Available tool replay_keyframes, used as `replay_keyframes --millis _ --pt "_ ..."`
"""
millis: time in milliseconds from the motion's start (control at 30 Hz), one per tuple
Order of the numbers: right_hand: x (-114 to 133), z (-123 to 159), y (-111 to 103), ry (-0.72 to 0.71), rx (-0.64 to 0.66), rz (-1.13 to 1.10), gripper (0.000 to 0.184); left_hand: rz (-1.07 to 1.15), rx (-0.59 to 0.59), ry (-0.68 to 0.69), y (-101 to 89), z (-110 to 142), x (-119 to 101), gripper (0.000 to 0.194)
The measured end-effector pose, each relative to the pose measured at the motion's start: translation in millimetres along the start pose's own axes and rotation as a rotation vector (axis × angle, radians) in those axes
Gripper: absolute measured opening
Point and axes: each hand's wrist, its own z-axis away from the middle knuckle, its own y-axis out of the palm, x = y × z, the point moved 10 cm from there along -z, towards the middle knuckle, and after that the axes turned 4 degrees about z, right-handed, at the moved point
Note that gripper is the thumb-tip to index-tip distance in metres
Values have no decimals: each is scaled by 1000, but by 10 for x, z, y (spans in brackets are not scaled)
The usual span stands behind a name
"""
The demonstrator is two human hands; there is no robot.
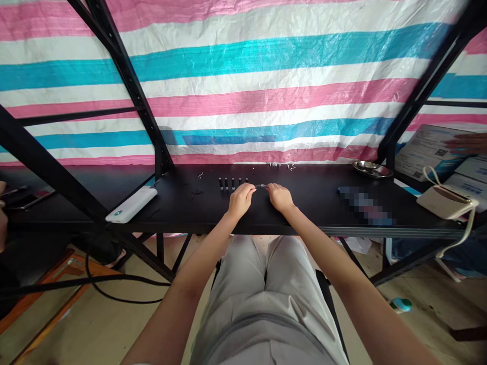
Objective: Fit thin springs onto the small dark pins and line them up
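Observation:
My left hand [240,199] is closed in a pinch just above the front half of the black table. My right hand [280,197] is closed likewise, a short way to the right. Between the fingertips runs a thin, pale strand [261,186], with one end in each hand; its kind is too small to make out. Just beyond my left hand stands a row of several small black cylinders [233,183] with whitish ends. My left hand partly covers the row's right end.
On the black table [312,203] lie a white oblong device [132,205], dark thread scraps [197,192], small white pieces [274,165] and a metal dish [372,169]. A blurred patch [367,207] and beige pouch [446,201] are at right. Other people's hands show at both edges.

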Motion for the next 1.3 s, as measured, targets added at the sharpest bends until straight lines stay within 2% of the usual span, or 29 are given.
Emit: replay_keyframes --millis 167,467,900,1300 --pt "17 13 -1 -11 28 22 31 18 -17 46 -18 0 -46 20" --pt "40 9 -4 -51 11 -7 31 37 -35 33 -47 -4 -40 19" --pt "-12 10 -73 -61 -117 -115 29 60 -73 4 -104 -13 -26 20" --pt "-112 16 -98 -16 -205 -304 28 -19 106 52 79 7 -113 30"
